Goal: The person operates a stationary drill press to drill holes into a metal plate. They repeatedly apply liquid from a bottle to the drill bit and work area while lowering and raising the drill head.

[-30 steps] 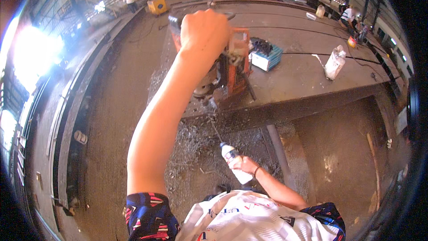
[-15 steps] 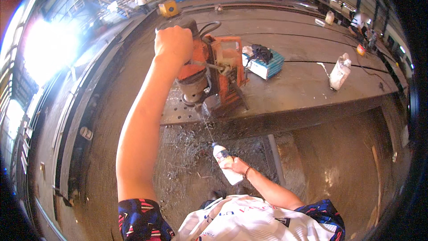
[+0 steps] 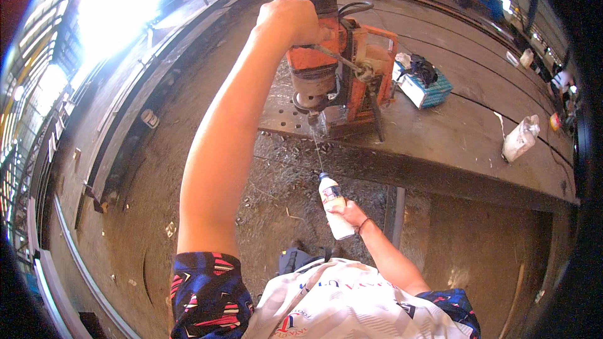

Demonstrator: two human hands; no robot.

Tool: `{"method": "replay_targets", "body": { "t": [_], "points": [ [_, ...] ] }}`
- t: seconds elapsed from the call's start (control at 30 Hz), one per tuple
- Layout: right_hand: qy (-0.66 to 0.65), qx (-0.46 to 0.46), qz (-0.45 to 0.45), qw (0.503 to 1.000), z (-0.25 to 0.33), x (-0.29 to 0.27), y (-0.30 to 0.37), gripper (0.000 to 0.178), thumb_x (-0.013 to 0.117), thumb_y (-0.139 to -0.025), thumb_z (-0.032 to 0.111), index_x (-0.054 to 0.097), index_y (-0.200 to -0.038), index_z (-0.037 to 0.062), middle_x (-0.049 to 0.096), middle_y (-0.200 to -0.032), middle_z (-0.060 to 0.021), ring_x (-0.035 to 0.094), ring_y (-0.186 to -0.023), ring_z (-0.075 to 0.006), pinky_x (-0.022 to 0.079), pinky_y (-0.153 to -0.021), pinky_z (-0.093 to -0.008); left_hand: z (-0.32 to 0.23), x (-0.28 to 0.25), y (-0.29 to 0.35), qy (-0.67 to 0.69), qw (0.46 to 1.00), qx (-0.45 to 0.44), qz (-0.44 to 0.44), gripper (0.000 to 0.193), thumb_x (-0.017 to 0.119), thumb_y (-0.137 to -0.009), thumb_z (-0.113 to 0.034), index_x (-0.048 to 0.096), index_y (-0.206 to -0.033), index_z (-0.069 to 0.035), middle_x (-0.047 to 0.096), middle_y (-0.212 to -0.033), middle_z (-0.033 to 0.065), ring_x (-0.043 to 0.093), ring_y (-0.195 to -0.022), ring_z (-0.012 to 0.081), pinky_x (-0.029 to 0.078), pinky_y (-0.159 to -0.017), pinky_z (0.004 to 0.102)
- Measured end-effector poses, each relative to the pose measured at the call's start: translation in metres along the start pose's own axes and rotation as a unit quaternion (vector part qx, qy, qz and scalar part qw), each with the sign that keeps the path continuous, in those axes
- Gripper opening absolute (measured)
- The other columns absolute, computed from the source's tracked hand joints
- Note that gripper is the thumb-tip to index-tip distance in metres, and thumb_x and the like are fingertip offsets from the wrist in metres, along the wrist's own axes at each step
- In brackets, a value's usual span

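An orange magnetic drill (image 3: 370, 47) stands at the edge of a steel plate (image 3: 452, 144) with a row of drilled holes. My left hand (image 3: 287, 20) is closed beside its dark motor top, around the end of a feed lever (image 3: 339, 58) that runs to the hub; the grip itself is partly hidden. Lower down, my right hand (image 3: 352, 213) wraps round a plastic bottle (image 3: 331, 196) of whitish liquid with a dark cap. From its tilted nozzle a thin stream reaches the drill's cutting end (image 3: 312, 102), where liquid runs and splashes.
Behind the drill, a teal-and-white box (image 3: 427, 91) carries a black cloth or glove. A whitish jug (image 3: 520, 139) stands further right. Metal chips (image 3: 295, 163) litter the ground below the plate edge. Long steel beams lie at left; people are in the far background.
My view has turned, so the drill and plate sit further right in it. Both hands keep their holds, and the stream still runs from the bottle to the drill.
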State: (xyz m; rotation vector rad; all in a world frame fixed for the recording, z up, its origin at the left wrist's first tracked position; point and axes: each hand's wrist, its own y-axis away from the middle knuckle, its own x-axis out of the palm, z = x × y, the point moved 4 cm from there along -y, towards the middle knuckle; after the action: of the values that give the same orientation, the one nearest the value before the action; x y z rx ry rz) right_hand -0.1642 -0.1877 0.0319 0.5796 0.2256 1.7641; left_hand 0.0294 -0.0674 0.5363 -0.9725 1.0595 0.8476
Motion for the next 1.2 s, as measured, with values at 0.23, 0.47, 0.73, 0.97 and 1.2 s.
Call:
{"method": "replay_targets", "body": {
  "t": [0.23, 0.47, 0.73, 0.97, 1.2],
  "points": [
    [-0.002, 0.018, 0.008, 1.0, 0.008, 0.0, 0.014, 0.034, 0.072, -0.078, 0.014, 0.061, -0.107, 0.0009, 0.067, -0.086, -0.0105, 0.068, -0.068, -0.024, 0.059, -0.06, -0.0388, 0.007, 0.002, 0.001, 0.059, 0.993, -0.004, -0.1, 0.06, 0.063, -0.076, -0.064, 0.072, -0.085, -0.006, 0.071, -0.087, 0.0179, 0.069, -0.086, 0.0339, 0.054, -0.076, 0.044],
    [0.033, -0.052, 0.004, 0.998, 0.015, 0.0, 0.015, 0.033, 0.071, -0.08, 0.014, 0.06, -0.108, 0.0011, 0.068, -0.085, -0.0107, 0.069, -0.067, -0.0239, 0.057, -0.06, -0.0369, 0.012, 0.026, 0.057, 0.293, 0.855, 0.013, -0.427, 0.031, 0.066, -0.084, -0.028, 0.064, -0.106, -0.006, 0.063, -0.107, 0.017, 0.056, -0.107, 0.0355, 0.045, -0.092, 0.045],
    [-0.032, -0.02, 0.006, 0.999, 0.01, -0.005, 0.018, 0.037, 0.076, -0.077, 0.015, 0.061, -0.109, 0.0032, 0.067, -0.087, -0.0055, 0.065, -0.068, -0.0176, 0.055, -0.061, -0.0345, -0.063, 0.277, 0.228, 0.485, 0.859, -0.164, 0.005, 0.072, 0.062, -0.092, -0.042, 0.04, -0.136, 0.01, 0.046, -0.137, 0.0308, 0.048, -0.128, 0.0371, 0.038, -0.106, 0.0442],
    [0.065, -0.114, 0.083, 0.988, 0.039, 0.003, 0.025, 0.037, 0.06, -0.089, 0.018, 0.055, -0.122, 0.0021, 0.062, -0.114, -0.0081, 0.06, -0.104, -0.0207, 0.047, -0.094, -0.0331, -0.141, 0.353, 0.306, 0.833, 0.443, -0.282, 0.173, 0.066, 0.061, -0.088, -0.057, 0.052, -0.129, -0.006, 0.064, -0.11, 0.0124, 0.063, -0.1, 0.0222, 0.051, -0.087, 0.0374],
    [0.378, -0.409, -0.216, 0.802, 0.278, 0.039, 0.086, 0.041, 0.07, -0.087, 0.029, 0.063, -0.115, 0.0001, 0.066, -0.114, -0.0154, 0.061, -0.11, -0.0278, 0.045, -0.098, -0.0385, -0.108, 0.37, 0.3, 0.893, 0.305, -0.271, 0.191, 0.048, 0.067, -0.087, -0.046, 0.056, -0.112, -0.007, 0.065, -0.09, 0.0052, 0.066, -0.077, 0.0168, 0.056, -0.07, 0.0341]
  ]
}}
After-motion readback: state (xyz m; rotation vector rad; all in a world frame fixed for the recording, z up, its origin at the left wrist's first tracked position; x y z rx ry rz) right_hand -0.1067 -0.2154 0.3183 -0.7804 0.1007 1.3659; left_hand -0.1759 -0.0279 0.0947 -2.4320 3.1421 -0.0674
